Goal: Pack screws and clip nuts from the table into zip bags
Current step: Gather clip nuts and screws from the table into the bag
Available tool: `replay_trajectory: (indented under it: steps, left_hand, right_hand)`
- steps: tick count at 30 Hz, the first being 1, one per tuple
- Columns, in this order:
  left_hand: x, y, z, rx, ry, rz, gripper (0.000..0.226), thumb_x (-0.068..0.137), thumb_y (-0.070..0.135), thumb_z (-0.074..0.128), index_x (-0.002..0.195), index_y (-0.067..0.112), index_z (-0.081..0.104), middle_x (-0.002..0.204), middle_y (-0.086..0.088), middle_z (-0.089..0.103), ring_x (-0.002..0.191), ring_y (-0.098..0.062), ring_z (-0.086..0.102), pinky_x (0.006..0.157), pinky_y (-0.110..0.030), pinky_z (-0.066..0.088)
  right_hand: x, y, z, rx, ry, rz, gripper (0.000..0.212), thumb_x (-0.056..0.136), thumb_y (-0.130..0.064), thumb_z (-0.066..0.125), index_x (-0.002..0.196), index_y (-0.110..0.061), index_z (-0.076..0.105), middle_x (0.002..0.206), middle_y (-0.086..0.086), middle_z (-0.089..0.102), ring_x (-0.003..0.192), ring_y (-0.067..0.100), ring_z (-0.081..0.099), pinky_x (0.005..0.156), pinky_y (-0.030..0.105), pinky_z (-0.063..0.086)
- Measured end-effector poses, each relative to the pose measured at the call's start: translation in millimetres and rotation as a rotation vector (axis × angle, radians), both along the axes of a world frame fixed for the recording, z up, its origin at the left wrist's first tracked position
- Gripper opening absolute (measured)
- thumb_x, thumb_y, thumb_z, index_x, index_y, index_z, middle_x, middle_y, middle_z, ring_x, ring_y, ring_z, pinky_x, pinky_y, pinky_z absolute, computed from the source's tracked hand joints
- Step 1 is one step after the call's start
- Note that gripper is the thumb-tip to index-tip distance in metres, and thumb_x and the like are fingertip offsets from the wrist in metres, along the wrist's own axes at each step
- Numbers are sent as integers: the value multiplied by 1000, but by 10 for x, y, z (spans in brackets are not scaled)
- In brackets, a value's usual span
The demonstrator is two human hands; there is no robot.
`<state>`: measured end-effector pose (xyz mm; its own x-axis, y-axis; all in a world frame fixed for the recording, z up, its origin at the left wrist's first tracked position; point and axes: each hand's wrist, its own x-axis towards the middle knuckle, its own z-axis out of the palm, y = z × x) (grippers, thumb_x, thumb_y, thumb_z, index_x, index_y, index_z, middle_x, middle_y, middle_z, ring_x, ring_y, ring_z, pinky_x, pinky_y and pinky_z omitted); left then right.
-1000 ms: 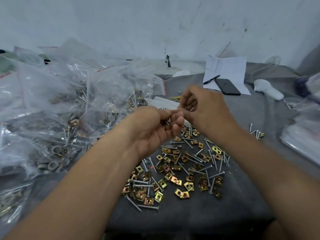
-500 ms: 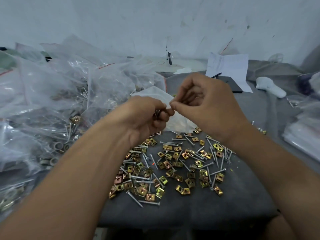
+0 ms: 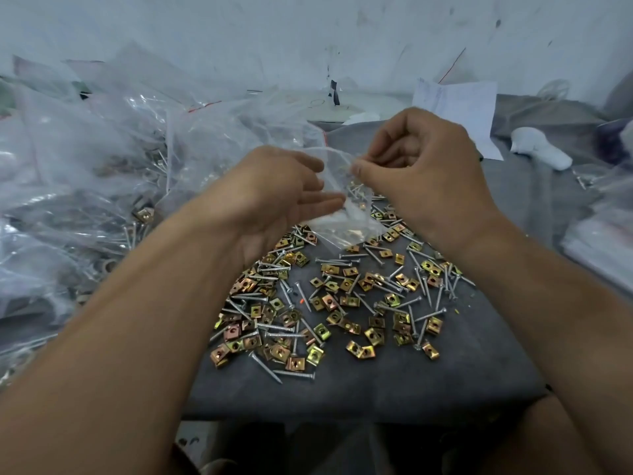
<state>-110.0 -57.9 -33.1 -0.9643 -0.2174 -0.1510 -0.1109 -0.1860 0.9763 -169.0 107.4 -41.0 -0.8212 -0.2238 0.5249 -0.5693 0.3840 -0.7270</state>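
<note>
**Thin bag, heavy little load: hold it by the rim**

Nearest on the grey table (image 3: pixel 359 392) lie the loose screws (image 3: pixel 294 374) and the brass-coloured nuts (image 3: pixel 360 351), spread in a flat scatter, many overlapping. Both are small, hard and smooth; the screws would likely roll and are best pinched at mid-shank, the nuts taken by their flat faces, a few at a time.

Above the far side of that scatter, the bag (image 3: pixel 346 214) hangs between both hands, with some screws and nuts already showing through its lower part. The left hand (image 3: pixel 274 197) has its fingers nearly straight and loosely spread against the bag's left side, supporting rather than gripping. The right hand (image 3: pixel 424 173) is curled, thumb and forefinger pinching the mouth's rim. The film looks thin, limp and slippery, so it will probably sag under the metal, and sharp screw tips could pierce it; a hold at the stiffer zip strip, with a palm beneath, seems safest.

Further left, filled bags (image 3: pixel 102 173) are heaped. Beyond the hands lies a paper (image 3: pixel 459 108).
</note>
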Motion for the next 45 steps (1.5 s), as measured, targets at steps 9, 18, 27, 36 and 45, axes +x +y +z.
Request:
replay_trajectory:
  steps: [9, 18, 27, 36, 45]
  left_hand:
    - [46, -254, -104, -873, 214, -308, 5, 94, 22, 79, 97, 23, 83, 81, 6, 80, 69, -4, 75, 61, -17, 58]
    - [-50, -142, -362, -1431, 16, -509, 34, 76, 32, 94, 105, 39, 77, 83, 22, 74, 76, 8, 66, 78, -25, 56]
    - [-58, -119, -400, -1427, 88, -414, 19, 90, 17, 80, 94, 35, 84, 86, 16, 77, 81, 8, 64, 71, -20, 50]
    - [-117, -18, -455, -1437, 28, -456, 18, 86, 36, 86, 94, 23, 78, 89, 7, 74, 84, -12, 67, 68, -27, 51]
    - [-103, -94, -333, -1118, 52, -341, 24, 81, 19, 92, 92, 27, 72, 84, 9, 74, 77, -6, 71, 71, -25, 59]
  right_hand:
    - [-294, 28, 90, 4, 517, -377, 12, 89, -7, 61, 100, -3, 61, 88, 6, 67, 78, 20, 63, 71, 32, 50]
    - [-203, 88, -93, 513, 117, 50, 15, 87, -17, 74, 98, -20, 64, 89, -10, 67, 82, 10, 66, 81, 37, 55]
    - [118, 212, 36, 265, 21, -48, 7, 93, -28, 72, 90, -23, 68, 82, -6, 70, 74, 7, 64, 71, 24, 53]
    - [124, 223, 13, 263, -109, -13, 11, 91, -30, 72, 83, -26, 67, 80, -2, 73, 78, 16, 71, 79, 42, 60]
    - [80, 251, -48, 230, -181, 63, 10, 92, -28, 74, 84, -25, 68, 79, -1, 75, 75, 15, 72, 80, 48, 61]
